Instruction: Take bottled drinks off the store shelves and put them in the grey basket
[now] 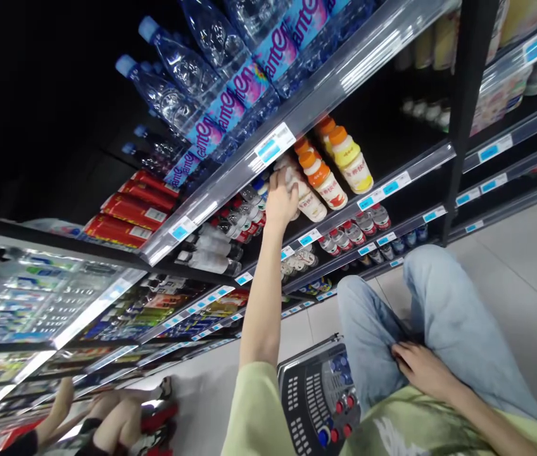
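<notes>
My left hand (282,199) reaches into the shelf, its fingers curled over the top of a white drink bottle (313,204) in the front row. The hand covers the upper part of that bottle. Right beside it stand a bottle with an orange cap and label (328,183) and a yellow-labelled bottle with an orange cap (354,166). Down on my jeans (458,304), my right hand (423,367) rests between the thighs with its fingers extended and nothing seen in it.
Large blue water bottles (221,107) and red cartons (126,212) fill the shelf above. A dark basket (301,399) holding bottles with red and blue caps is on the floor beside my legs. Another person (116,421) is low down at the left.
</notes>
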The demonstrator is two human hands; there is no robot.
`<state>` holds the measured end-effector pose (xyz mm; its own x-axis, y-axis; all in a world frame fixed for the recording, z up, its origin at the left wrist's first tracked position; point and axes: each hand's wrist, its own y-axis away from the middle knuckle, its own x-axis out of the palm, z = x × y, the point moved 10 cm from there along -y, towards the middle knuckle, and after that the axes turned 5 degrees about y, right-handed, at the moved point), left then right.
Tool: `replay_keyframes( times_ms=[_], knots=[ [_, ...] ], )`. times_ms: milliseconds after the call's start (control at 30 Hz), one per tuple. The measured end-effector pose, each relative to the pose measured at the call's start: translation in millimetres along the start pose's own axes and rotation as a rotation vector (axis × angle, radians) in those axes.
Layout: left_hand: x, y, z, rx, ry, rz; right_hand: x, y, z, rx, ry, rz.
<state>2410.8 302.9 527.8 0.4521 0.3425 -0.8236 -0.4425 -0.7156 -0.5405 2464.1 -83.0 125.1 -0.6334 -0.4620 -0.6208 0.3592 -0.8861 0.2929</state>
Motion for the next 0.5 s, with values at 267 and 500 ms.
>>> replay_keyframes(
  times_ms=[267,500],
  knots=[
    [-35.3,44,-13,-0.040,-0.005,-0.050,2,-1,-1,-0.025,-0.007,-0.037],
    [-73.5,109,20,-0.285,0.015,-0.350,9,-2,-2,-0.032,0.034,-0.004]
  ],
)
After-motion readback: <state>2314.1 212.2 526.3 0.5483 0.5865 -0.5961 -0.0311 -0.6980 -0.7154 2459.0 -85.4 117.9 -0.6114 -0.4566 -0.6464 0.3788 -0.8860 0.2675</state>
